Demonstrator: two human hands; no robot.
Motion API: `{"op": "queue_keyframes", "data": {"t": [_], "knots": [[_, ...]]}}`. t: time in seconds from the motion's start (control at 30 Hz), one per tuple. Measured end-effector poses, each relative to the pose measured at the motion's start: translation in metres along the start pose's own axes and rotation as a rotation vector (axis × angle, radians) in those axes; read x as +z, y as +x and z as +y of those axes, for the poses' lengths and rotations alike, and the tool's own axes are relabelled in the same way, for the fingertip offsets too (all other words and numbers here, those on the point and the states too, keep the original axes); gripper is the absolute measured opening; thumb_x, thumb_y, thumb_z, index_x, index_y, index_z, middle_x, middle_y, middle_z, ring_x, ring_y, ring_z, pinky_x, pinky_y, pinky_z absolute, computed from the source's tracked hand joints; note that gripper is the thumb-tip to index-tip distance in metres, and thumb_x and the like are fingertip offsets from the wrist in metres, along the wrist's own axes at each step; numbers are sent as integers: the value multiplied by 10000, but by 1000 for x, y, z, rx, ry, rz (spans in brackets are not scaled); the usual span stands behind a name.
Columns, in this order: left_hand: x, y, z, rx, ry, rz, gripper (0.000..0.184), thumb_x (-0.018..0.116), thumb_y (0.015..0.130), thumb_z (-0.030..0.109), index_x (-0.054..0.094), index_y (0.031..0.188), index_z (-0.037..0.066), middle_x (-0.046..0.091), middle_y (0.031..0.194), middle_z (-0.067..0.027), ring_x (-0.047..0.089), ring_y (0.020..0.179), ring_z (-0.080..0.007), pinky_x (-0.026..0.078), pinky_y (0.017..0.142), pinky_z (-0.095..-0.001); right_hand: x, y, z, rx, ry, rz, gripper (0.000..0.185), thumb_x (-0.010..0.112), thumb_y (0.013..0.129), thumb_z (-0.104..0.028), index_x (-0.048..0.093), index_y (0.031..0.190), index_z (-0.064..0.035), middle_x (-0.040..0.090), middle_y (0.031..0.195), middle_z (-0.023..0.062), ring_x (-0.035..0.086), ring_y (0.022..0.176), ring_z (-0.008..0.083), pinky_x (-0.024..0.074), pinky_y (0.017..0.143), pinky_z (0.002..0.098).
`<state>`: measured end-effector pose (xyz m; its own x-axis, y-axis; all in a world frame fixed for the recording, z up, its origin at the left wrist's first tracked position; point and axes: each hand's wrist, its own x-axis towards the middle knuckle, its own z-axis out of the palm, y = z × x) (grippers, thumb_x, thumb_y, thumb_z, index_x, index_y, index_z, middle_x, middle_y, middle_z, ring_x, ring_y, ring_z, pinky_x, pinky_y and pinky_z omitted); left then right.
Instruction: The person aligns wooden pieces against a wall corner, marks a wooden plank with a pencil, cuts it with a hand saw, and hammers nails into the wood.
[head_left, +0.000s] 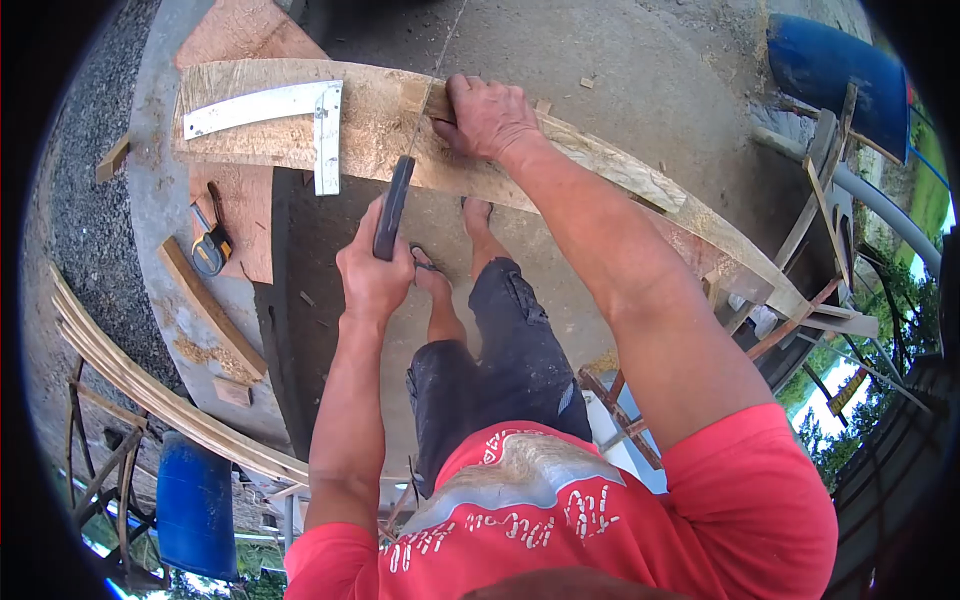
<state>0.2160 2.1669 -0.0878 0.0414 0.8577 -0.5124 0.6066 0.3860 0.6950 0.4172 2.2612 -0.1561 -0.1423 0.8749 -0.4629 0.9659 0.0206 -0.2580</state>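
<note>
Left hand grips a black-handled metal handsaw; right hand, best kept clear, curls its fingers over the far edge of a long, pale wooden plank.

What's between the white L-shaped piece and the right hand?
The saw blade, crossing the wooden board, with wood showing either side; head view.

Makeshift carpentry work area, outdoors or open-sided, can't tell which.
Giveaways around me: my handsaw at a long plank, L-shaped square, tape measure, wood offcut, sawdust; concrete floor, gravel alongside, rough pole framework, blue plastic drums both sides, green foliage near the edges.
</note>
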Motion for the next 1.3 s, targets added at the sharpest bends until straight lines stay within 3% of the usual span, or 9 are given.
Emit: {"op": "queue_keyframes", "data": {"t": [0.13,0.33,0.53,0.7,0.83,0.97,1.03,1.2,1.3], "knots": [[4,21,28,3,47,-16,437,577,793,52,543,1228,35,652,865,-175,622,716,-194,487,726,-280,-3,-5,-7,4,8,-10,511,631,790,-449,499,1076,-46,613,1073,168,613,984,332,489,834,439],[-73,-173,-42,-145,80,-35,506,575,722,-22,532,1227,-17,676,993,-161,687,885,-219,510,773,-284,-1,-1,0,-18,2,-1,507,637,787,-443,493,1054,-36,618,1051,173,619,967,331,491,822,444],[11,24,12,75,-17,19,413,537,784,16,552,1196,50,656,778,-170,686,729,-286,524,655,-342,0,-1,0,-10,20,7,495,631,798,-434,493,1060,-38,622,1035,171,621,962,330,489,823,443],[-13,-33,19,33,-6,35,426,548,773,17,549,1197,57,660,805,-173,685,764,-289,522,678,-328,-6,-2,-3,-10,6,-1,480,624,807,-428,496,1054,-37,619,1047,162,619,970,327,485,838,437],[-68,-165,-42,-72,129,-29,502,601,737,6,524,1232,-19,682,960,-165,690,833,-204,518,762,-288,0,-3,0,3,2,-18,472,625,801,-433,482,1036,-50,613,1053,146,617,966,322,487,818,441],[-38,-95,-37,41,61,-6,447,567,790,-9,528,1234,-22,659,1026,-170,625,911,-136,467,840,-271,7,0,2,-9,-16,48,466,626,796,-434,475,1023,-56,614,1047,142,625,940,322,493,797,450],[3,13,8,-7,-34,-37,418,595,796,71,545,1208,25,631,810,-198,574,630,-163,489,652,-311,4,-3,1,5,-1,11,469,628,794,-433,476,1027,-55,615,1045,146,625,939,325,492,797,453],[-10,-13,21,35,46,7,451,561,769,53,533,1219,44,644,834,-235,656,822,-366,518,702,-405,-11,2,-3,-9,20,-7,512,627,795,-447,493,1064,-33,609,1069,171,608,985,325,474,839,440],[-59,-146,-32,-194,29,-94,476,550,776,-15,521,1251,-8,656,1072,-169,638,1004,-193,468,880,-315,-4,-6,0,18,3,-20,512,623,797,-448,491,1066,-34,609,1066,167,606,989,323,469,840,440]]}}
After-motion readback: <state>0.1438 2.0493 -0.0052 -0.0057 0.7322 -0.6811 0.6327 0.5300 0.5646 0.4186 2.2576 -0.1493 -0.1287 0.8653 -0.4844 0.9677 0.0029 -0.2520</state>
